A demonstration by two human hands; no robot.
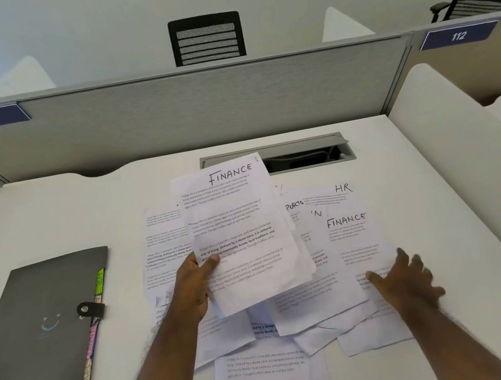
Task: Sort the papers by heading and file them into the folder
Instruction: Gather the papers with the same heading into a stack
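Observation:
My left hand (193, 285) grips a small stack of white sheets (241, 223) headed FINANCE, lifted above the desk. Under it lies a loose spread of printed papers (266, 369). Among them are a second FINANCE sheet (356, 239), an HR sheet (338, 192) and one showing "PORTS" (295, 206). My right hand (406, 284) rests flat with fingers apart on the lower right part of the second FINANCE sheet. A dark grey folder (44, 328) lies closed at the left, snapped shut by a strap, with coloured tabs along its right edge.
The white desk (56, 221) ends at a grey partition (188, 112) at the back. An open cable tray (302, 154) sits just behind the papers. White side panels stand at left and right. Black chairs show beyond the partition.

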